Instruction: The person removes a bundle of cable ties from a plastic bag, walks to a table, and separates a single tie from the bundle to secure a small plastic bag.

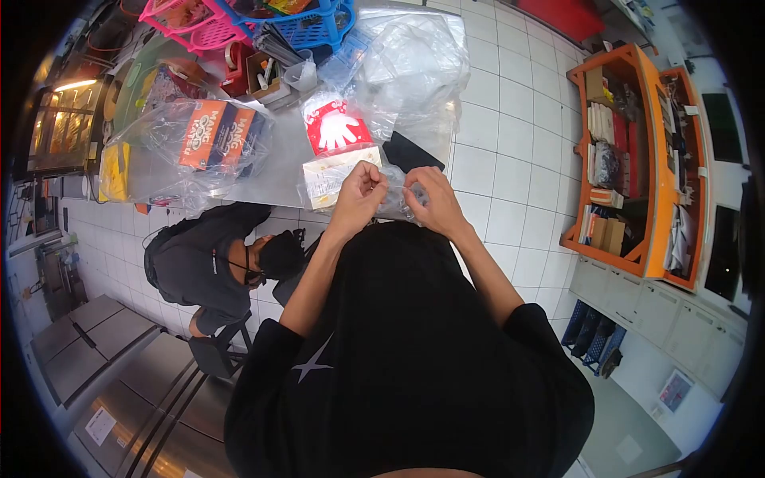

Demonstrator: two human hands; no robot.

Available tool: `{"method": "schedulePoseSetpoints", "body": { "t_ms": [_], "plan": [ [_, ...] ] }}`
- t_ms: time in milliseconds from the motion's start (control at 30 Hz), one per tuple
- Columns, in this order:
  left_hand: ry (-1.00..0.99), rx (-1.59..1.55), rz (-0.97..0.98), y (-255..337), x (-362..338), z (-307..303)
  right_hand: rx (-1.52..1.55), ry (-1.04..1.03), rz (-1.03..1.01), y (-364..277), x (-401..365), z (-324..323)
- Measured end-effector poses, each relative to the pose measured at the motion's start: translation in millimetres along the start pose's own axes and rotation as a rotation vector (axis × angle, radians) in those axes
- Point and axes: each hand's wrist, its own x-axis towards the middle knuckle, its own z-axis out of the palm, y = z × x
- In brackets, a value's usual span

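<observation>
Near the table's front edge, a piece of thin clear plastic [394, 191] stretches between my two hands; whether it is a bag or a glove I cannot make out. My left hand [362, 199] is closed, with fingertips pinched at the plastic's left side. My right hand [437, 201] pinches its right side with thumb and forefinger. Just beyond my left hand lies a white printed box [325, 177], partly covered by clear wrap. Behind it is a red pack with a white hand picture [337, 131]. A flat black object [410, 151] sits beyond my right hand.
Clear plastic bags [414, 64] cover the table's far right. On the left, plastic wraps an orange and dark-blue printed carton [217, 134]. Pink [199, 28] and blue baskets [311, 28] stand behind. A person in dark clothes [203, 259] sits low at my left. An orange shelf [617, 159] stands right.
</observation>
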Motion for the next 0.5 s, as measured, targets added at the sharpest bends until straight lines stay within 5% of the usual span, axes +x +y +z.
{"method": "schedulePoseSetpoints", "body": {
  "t_ms": [167,233,300,367,500],
  "plan": [
    [0.025,0.297,0.177,4,-2,-2,0.017,-0.174,0.056,-3,7,-8],
    [0.079,0.742,0.233,13,-4,4,0.173,-0.145,0.043,6,8,-3],
    [-0.003,0.828,0.1,2,2,4,0.121,-0.138,0.044,7,5,0],
    [0.004,0.666,0.166,-15,7,11,0.117,-0.032,-0.061,6,-2,10],
    [-0.119,0.597,0.244,-35,20,9,0.111,-0.157,0.051,8,-12,0]
  ]
}}
